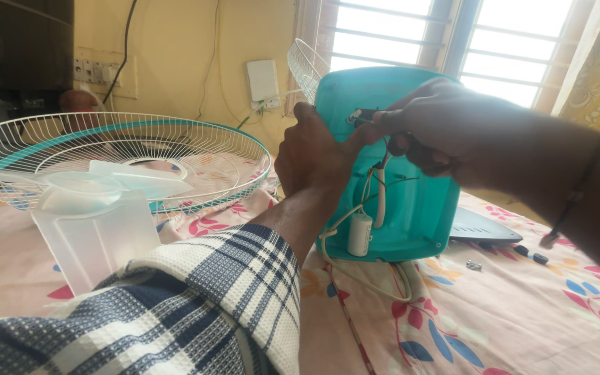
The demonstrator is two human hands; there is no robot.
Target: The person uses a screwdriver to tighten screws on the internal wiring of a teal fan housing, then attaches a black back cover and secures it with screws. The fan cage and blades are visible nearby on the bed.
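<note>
The teal fan housing (411, 201) is standing upright near the middle of the flowered bedsheet (508, 326), open side facing the camera, w/ wires and a white capacitor (360, 234) hanging inside. The left hand (314, 156) is curling tight round the housing's left edge, fingers closed on it. The right hand (439, 125) is reaching over the top edge, fingers pinched narrow on a small dark tool (366, 117) at the upper inside wall (cannot tell exactly what kind).

A white wire grille (307, 66) is poking up behind the housing, close to the window. To the left, well apart, a second wire fan guard (126, 142) is lying flat, w/ clear fan blades (92, 208) resting in front of it. Right of the housing, small screws and dark knobs (522, 253) are lying loose on the sheet just beside its base; a grey flat part (484, 228) is sitting behind them. Open sheet is lying along the front edge.
</note>
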